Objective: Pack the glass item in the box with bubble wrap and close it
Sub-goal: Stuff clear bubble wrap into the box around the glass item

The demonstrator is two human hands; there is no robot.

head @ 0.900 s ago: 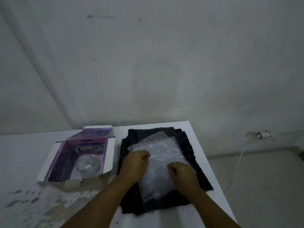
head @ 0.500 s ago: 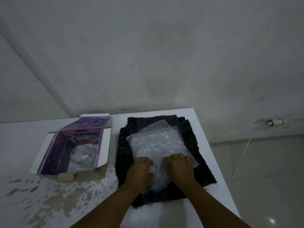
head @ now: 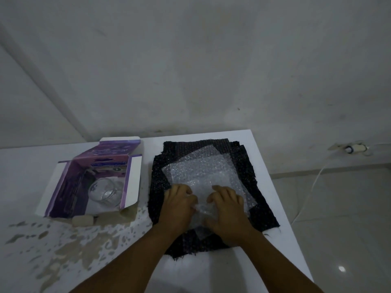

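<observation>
Head view, sweeping from my left: the purple box [head: 93, 182] lies open on the white table [head: 232, 269], flaps spread, and the glass jar [head: 104, 192] sits inside it on its side, mouth towards me as far as I can tell. A small pale block [head: 82, 220] rests just in front of the box's near edge. Next over, the dark cloth [head: 262, 210] is spread flat, and the bubble wrap [head: 203, 172] lies on top of it, its long side running away from me.

Now the hands. My left hand [head: 179, 205] is down on the near left part of the wrap, fingers curled and gathering the plastic. My right hand [head: 229, 208] sits just beside it, fingers bent onto the sheet; the wrap bunches up between the two, so I judge both are grasping it.

Here's what the next move hangs on: the jar lies to my left, well apart from the wrap, and my left hand is the nearer one. Either the wrap travels left to the box, or the jar comes right.
</observation>
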